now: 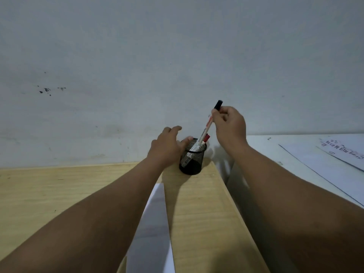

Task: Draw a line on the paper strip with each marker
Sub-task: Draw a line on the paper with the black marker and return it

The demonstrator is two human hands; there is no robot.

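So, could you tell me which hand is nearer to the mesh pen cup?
The left. The left hand is against the mesh pen cup, thumb at its rim. The right hand is above it, pinching the black-capped marker whose lower end is inside.

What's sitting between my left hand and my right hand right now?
In the head view, the black mesh pen cup stands between the left hand and right hand, holding the black-capped marker your right fingers grip and a red-capped marker.

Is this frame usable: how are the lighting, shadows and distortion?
Head view: dim, flat light, no glare; soft shadow of the mesh pen cup falls toward the camera on the wooden desk; wide-angle stretch enlarges forearms; right hand holding the black-capped marker stays fairly sharp.
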